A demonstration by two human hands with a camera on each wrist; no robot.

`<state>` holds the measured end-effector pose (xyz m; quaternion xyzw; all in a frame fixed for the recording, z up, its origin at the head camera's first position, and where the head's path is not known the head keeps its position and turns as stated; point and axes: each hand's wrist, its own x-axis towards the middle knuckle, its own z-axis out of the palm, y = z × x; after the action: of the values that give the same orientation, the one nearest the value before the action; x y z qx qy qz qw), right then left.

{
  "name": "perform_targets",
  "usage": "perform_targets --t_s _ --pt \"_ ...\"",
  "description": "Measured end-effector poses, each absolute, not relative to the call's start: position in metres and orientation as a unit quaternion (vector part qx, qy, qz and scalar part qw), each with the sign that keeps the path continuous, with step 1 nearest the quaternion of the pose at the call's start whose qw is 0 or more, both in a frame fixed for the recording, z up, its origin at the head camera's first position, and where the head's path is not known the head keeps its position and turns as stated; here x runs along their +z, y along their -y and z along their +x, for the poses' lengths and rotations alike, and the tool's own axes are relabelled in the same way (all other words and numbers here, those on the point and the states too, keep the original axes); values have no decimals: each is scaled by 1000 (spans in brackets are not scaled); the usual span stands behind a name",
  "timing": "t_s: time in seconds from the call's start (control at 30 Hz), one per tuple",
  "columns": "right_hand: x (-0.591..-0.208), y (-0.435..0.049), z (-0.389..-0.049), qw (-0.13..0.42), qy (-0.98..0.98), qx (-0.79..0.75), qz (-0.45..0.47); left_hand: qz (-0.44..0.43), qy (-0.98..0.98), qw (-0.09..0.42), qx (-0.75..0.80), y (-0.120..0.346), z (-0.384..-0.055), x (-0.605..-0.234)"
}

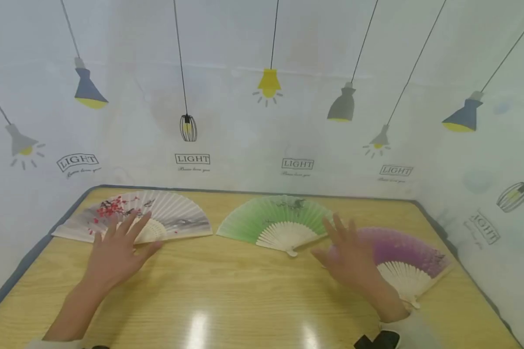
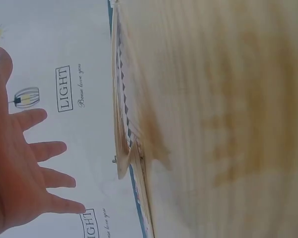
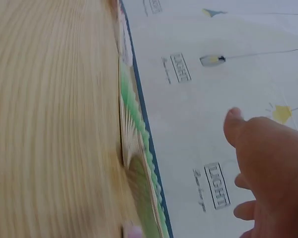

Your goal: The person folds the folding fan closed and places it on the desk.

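Three folding fans lie spread out on the wooden table. The left one is a white and grey fan [image 1: 174,213] with red blossoms, the middle one a green fan [image 1: 249,223], the right one a purple fan [image 1: 397,245]. My left hand [image 1: 115,252], fingers spread, hovers in front of the white fan and covers part of its ribs in the head view. Between the green and purple fans is my right hand [image 1: 349,254], its fingers apart, overlapping the purple fan's left part. In the wrist views, both the left hand [image 2: 20,168] and right hand [image 3: 273,163] hold nothing.
The wooden table [image 1: 227,291] has a dark blue edge along its back and sides. Behind it hangs a white backdrop [image 1: 240,140] printed with lamps and the word LIGHT. A dark wrist strap [image 1: 380,339] sits at the right sleeve.
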<state>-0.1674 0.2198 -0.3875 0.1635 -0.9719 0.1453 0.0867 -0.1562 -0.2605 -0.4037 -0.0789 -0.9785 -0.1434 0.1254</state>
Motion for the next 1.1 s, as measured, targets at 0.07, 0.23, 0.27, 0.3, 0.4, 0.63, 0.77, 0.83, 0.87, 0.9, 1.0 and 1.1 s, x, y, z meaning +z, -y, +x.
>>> perform_targets --t_s 0.07,0.23,0.27,0.3,0.4,0.63,0.77,0.83,0.87,0.9,1.0,1.1 --pt "-390 -209 -166 90 969 171 153 -77 976 132 -155 265 -155 -406" --pt "-395 -184 -162 93 950 251 157 -66 960 163 -219 275 -151 -410" --pt "-396 -179 -162 97 947 263 159 -61 955 165 -238 277 -149 -411" --pt "-397 -173 -162 104 941 275 165 -54 951 166 -256 279 -148 -410" --pt "-402 -156 -162 129 921 319 181 -22 939 166 -302 284 -144 -410" --pt "-406 -118 -162 147 872 415 212 110 895 156 -403 291 -133 -405" --pt "-406 -104 -164 143 852 447 234 118 863 169 -462 289 -134 -402" --pt "-407 -98 -165 124 840 470 241 130 850 168 -482 288 -136 -401" --pt "-407 -95 -165 112 834 484 243 138 844 164 -491 288 -137 -401" --pt "-408 -92 -166 98 828 496 244 148 841 159 -496 288 -138 -401" --pt "-412 -82 -166 61 809 528 249 183 831 148 -504 289 -142 -399" --pt "-408 -68 -163 18 787 561 254 220 791 139 -553 293 -146 -398"
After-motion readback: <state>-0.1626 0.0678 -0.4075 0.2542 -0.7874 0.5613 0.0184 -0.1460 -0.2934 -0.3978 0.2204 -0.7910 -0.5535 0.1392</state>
